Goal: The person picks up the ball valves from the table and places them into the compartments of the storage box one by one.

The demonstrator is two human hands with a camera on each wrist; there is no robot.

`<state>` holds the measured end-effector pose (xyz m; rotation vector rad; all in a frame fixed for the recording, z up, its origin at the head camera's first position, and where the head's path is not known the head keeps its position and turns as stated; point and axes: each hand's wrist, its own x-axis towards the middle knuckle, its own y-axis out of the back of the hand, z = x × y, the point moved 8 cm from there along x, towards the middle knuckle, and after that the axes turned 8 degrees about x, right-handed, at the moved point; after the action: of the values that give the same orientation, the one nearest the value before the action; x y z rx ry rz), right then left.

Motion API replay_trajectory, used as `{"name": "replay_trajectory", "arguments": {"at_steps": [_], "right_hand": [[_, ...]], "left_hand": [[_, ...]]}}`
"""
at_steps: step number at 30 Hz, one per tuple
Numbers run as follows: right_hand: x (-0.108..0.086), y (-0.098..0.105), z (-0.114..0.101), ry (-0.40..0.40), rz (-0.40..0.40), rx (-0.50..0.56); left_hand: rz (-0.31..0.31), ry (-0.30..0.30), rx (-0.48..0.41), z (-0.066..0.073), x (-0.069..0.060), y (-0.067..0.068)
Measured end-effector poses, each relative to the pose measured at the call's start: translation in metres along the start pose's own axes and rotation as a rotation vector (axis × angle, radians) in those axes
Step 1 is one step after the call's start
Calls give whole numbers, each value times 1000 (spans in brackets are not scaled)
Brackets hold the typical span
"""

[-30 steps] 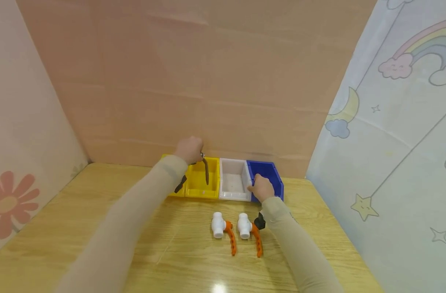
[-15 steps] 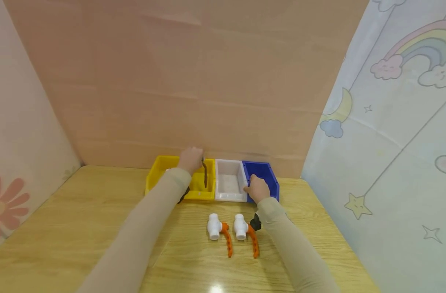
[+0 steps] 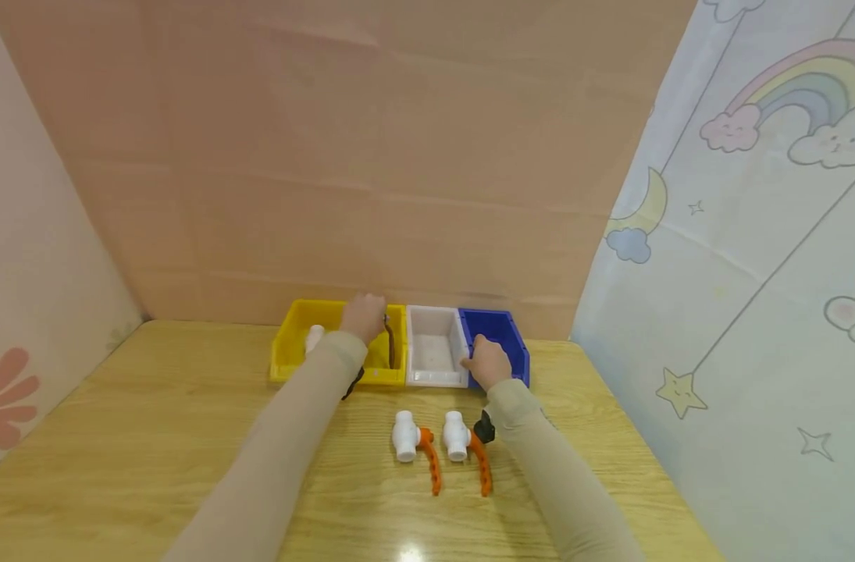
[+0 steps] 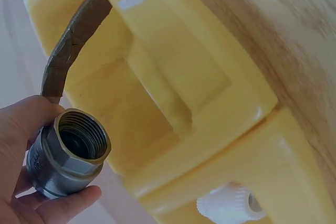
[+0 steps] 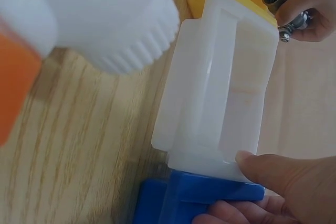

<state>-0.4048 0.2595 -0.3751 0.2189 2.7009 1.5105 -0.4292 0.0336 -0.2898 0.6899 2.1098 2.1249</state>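
My left hand (image 3: 362,318) grips a metal ball valve (image 4: 68,156) with a long brown lever handle (image 3: 390,347). In the left wrist view its threaded opening faces the camera, and fingers and thumb are curled round the body. The valve hangs over the right one of two yellow bins (image 3: 378,376). A white plastic fitting (image 4: 228,205) lies in the left yellow bin, partly hidden by my arm in the head view. With thumb and fingers, my right hand (image 3: 489,363) pinches the adjoining walls of the white bin (image 3: 434,355) and the blue bin (image 3: 520,355).
Two white plastic valves (image 3: 404,437) (image 3: 457,437) with orange handles lie on the wooden table (image 3: 153,437) in front of the bins. The bins stand in a row against the brown back wall (image 3: 371,156). Patterned side walls close off left and right.
The head view has shifted slightly. My left hand has lowered with the metal valve toward the right yellow bin, exposing more of the left one. The right hand keeps its hold on the bin walls.
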Motion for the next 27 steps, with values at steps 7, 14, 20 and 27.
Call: {"name": "replay_trajectory", "arguments": {"at_steps": [7, 14, 20, 27], "right_hand": [[0, -1, -1, 13, 21, -2], [-2, -2, 2, 6, 11, -5], [-6, 1, 2, 0, 11, -1], [-5, -1, 5, -5, 13, -3]], "left_hand": [[7, -23, 4, -3, 24, -41], [-45, 20, 19, 0, 19, -46], [-55, 28, 39, 5, 22, -53], [-105, 26, 41, 6, 26, -65]]}}
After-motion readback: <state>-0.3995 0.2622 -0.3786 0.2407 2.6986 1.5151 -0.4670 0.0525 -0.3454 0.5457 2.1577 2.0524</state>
